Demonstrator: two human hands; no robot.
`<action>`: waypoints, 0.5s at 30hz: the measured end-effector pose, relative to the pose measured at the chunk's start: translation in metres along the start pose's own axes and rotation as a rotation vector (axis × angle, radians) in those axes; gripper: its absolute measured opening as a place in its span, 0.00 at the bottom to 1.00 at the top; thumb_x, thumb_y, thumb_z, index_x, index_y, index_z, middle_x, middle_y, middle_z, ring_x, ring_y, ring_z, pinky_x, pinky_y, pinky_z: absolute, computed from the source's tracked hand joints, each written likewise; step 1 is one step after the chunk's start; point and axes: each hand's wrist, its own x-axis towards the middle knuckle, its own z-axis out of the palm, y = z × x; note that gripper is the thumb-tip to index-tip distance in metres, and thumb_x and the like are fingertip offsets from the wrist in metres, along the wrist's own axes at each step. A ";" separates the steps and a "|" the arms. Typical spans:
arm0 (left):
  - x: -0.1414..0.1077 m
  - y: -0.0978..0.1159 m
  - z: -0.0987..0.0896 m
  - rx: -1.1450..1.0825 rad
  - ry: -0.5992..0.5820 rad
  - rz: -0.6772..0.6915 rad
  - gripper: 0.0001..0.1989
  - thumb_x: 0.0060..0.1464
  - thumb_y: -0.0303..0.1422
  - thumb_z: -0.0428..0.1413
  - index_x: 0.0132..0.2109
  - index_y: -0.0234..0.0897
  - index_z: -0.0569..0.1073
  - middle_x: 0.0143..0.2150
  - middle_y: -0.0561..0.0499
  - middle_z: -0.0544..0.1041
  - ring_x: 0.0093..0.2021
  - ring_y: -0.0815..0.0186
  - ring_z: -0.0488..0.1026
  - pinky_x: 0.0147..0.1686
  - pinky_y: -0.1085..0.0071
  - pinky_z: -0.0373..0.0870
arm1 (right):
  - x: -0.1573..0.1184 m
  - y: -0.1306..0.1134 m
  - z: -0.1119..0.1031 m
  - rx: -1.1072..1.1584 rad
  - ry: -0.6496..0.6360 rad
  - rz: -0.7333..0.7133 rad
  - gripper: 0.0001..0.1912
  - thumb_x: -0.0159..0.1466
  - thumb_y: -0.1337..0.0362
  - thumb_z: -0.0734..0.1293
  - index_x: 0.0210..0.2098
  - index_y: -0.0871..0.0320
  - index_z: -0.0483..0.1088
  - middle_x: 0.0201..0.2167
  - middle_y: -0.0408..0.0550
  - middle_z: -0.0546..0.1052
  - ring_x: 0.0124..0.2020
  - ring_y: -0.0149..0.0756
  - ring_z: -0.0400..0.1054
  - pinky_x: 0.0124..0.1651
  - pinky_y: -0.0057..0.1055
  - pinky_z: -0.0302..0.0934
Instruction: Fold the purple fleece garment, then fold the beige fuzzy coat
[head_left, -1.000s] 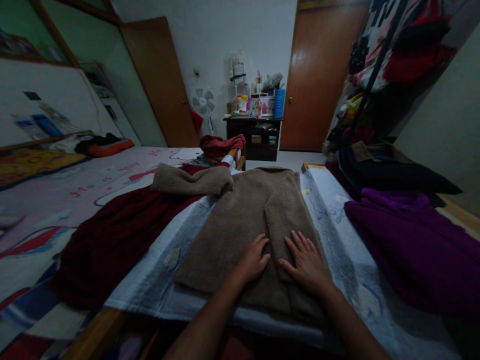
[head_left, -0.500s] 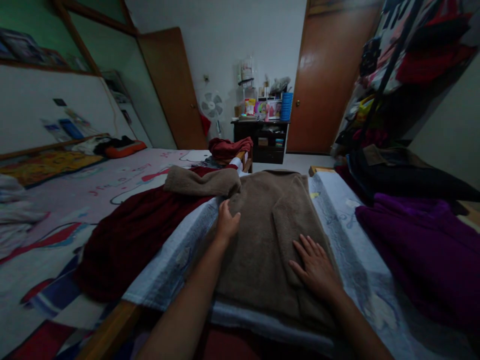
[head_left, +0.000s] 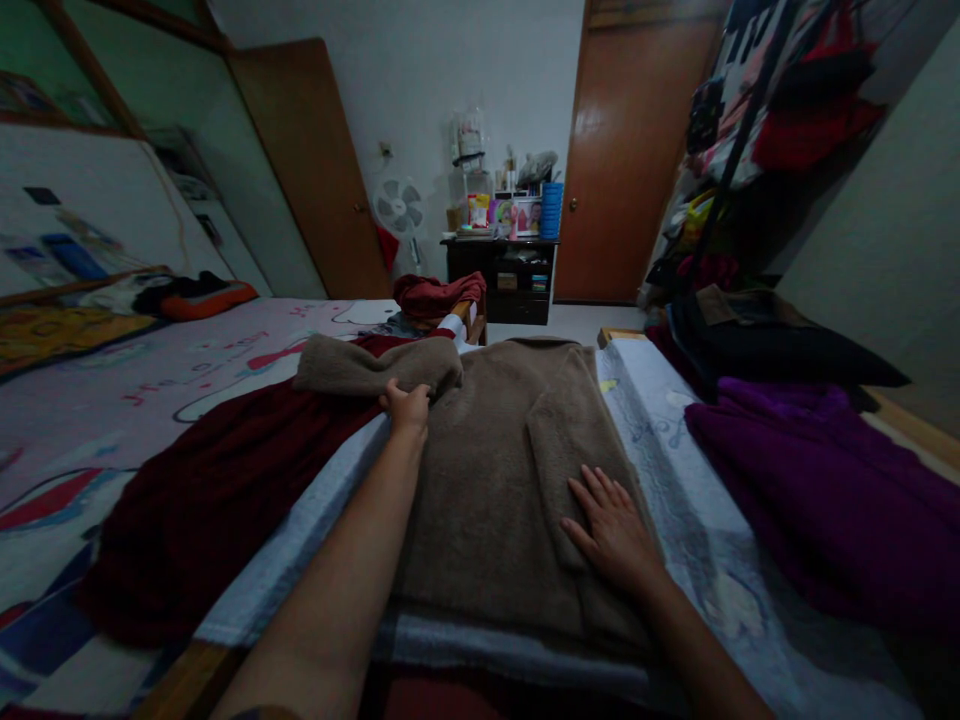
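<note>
A brown fuzzy sweater (head_left: 480,480) lies spread out in front of me, its right sleeve folded inward over the body. Its left sleeve (head_left: 360,366) stretches out sideways across a dark red garment. My left hand (head_left: 406,408) grips the lower edge of that sleeve, with the fingertips partly hidden by the cloth. On the folded right sleeve, my right hand (head_left: 611,525) rests flat with its fingers spread.
A dark red garment (head_left: 225,500) lies to the left, beside a bed with a printed sheet (head_left: 217,345). Purple clothing (head_left: 817,490) and dark folded clothes (head_left: 780,335) are at the right. A pale patterned cloth (head_left: 697,500) covers the surface under the sweater.
My left hand has moved up and left along the outstretched sleeve and now grips its lower edge. My right hand stays flat on the sweater. The camera view has shifted slightly.
</note>
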 end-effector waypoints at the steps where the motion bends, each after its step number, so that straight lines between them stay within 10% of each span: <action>1: 0.002 0.002 0.002 -0.032 0.010 -0.033 0.34 0.45 0.26 0.56 0.60 0.34 0.56 0.59 0.38 0.49 0.50 0.59 0.68 0.39 0.64 0.76 | 0.000 0.000 0.000 0.003 -0.002 0.002 0.34 0.66 0.44 0.55 0.65 0.56 0.59 0.69 0.52 0.53 0.70 0.46 0.40 0.68 0.48 0.38; 15: -0.044 0.015 0.024 -0.084 -0.317 0.135 0.30 0.46 0.24 0.55 0.58 0.35 0.66 0.54 0.44 0.59 0.49 0.63 0.73 0.47 0.69 0.73 | 0.041 -0.011 -0.039 0.011 -0.111 -0.033 0.25 0.63 0.56 0.62 0.56 0.60 0.69 0.61 0.59 0.66 0.62 0.50 0.58 0.63 0.44 0.51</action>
